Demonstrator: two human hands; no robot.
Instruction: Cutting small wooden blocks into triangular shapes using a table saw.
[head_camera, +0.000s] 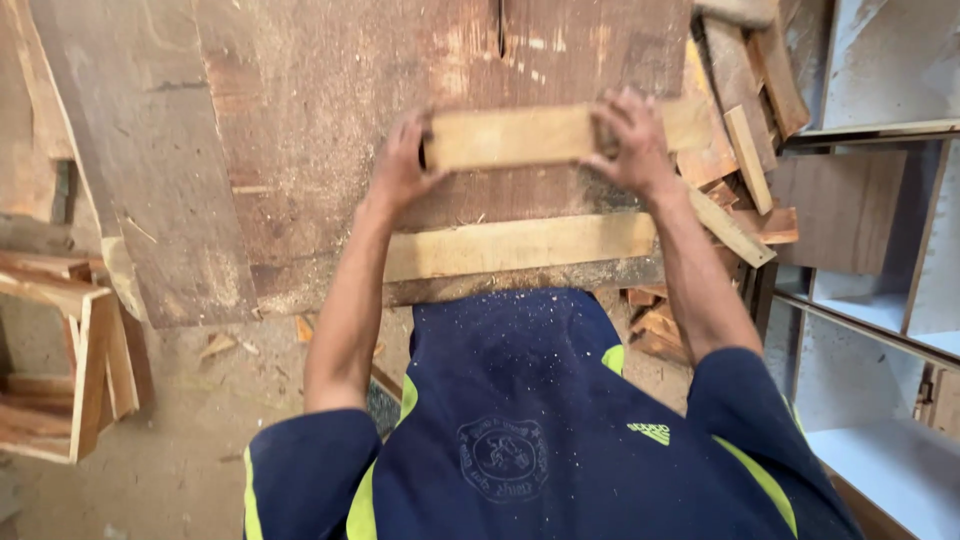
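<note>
We see the left hand (398, 165) curled around the left end of a short, pale, rectangular wooden block (520, 135), fingers wrapped over its edge and thumb side pressed against the wood. The right hand (628, 140) grips the block's right end in the same way, fingers bent over the top and closed firmly on it. Both hands hold the block flat on the broad, worn, reddish-brown wooden tabletop (330, 90), which is dusted with sawdust.

The block looks rough-sawn, light yellow-tan, with a darker patch under the right fingers. It lies crosswise just below a narrow dark slot (501, 28) cut in the tabletop; we cannot tell whether a blade stands in it.

Nearer the body, a longer pale wooden strip (520, 245) lies along the table's front edge, parallel to the block and apart from it. Below it we see the person's dark navy shirt (520, 400) with yellow-green stripes, sprinkled with sawdust, bearing a round pale crest at the chest and a small yellow-green emblem to the right.

To the right of the hands a heap of brown wooden offcuts (745, 150) leans against the table. Beyond it stand pale grey-white shelf panels (880, 310). At the far left, a light wooden frame (70, 350) rests on the dusty floor (180, 440).
</note>
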